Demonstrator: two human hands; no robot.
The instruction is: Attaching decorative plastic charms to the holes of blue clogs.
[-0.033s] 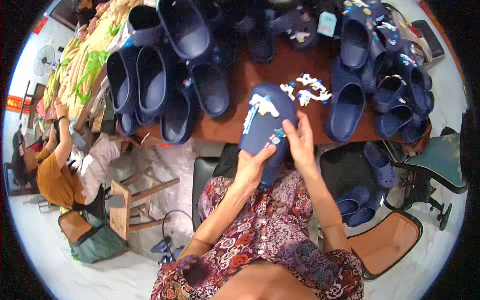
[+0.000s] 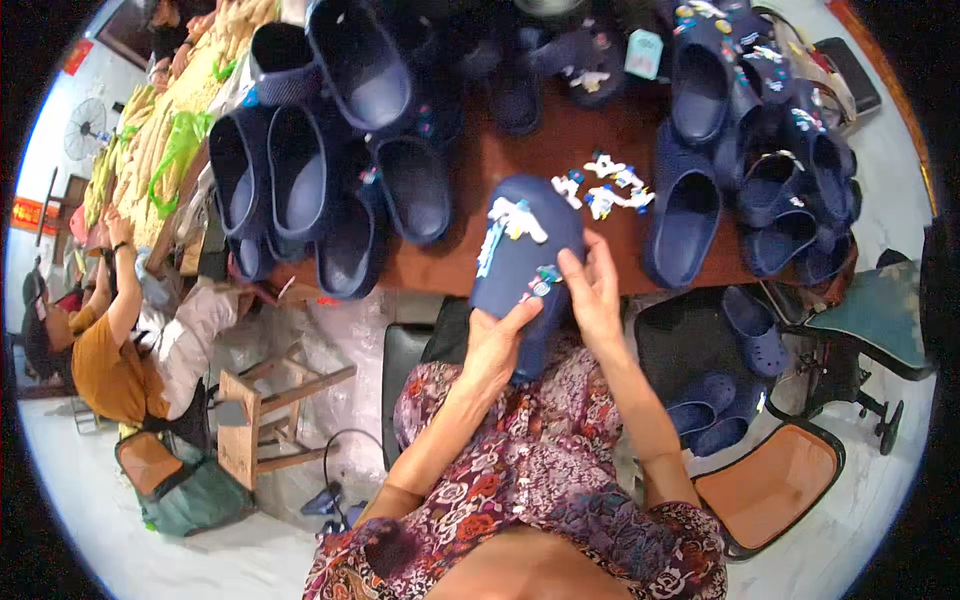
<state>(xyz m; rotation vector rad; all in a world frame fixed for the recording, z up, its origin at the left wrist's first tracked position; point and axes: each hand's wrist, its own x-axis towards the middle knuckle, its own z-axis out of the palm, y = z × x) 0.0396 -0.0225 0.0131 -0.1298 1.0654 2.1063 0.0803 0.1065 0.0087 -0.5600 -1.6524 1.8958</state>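
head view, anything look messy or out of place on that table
Nothing looks damaged or spilled. The navy clogs lie heaped at all angles on the brown table, some overlapping. A few loose charms lie scattered beside the clog held by the left hand and right hand.

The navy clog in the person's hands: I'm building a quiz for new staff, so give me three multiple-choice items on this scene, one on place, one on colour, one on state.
1. Where do the loose small charms lie?
A. on the brown table, just beyond the held clog
B. on the floor
C. on the orange chair seat

2. What colour is the held clog?
A. red
B. dark navy blue
C. yellow

3. How is the clog held?
A. lying untouched on the table
B. by one hand only
C. by both hands

Key: 1 A, they sit on the tabletop past the toe; 2 B, like the clogs around it; 3 C, the left hand grips the heel end and the right hand rests on its side.
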